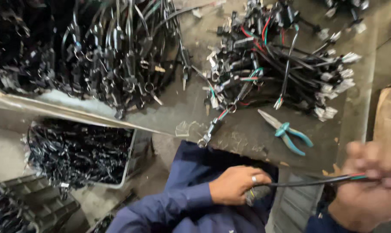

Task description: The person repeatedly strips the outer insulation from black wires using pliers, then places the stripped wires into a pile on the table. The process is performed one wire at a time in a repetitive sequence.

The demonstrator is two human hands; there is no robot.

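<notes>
1 black cable (316, 181) taut, near-horizontal between left hand (236, 184), right hand (370, 185)

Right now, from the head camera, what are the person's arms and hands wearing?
Both hands are bare, no gloves. The left hand has a plain silver band ring on one finger, and its arm wears a dark navy-blue fabric long sleeve reaching the wrist. The right hand is motion-blurred; a navy cuff shows at its wrist.

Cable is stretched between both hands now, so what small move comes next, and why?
Probably ease the black cable rightward with the right hand, which pinches the end where red and green wires show. The left hand grips the other end by a grey tool, and the cable looks taut and straight.
</notes>
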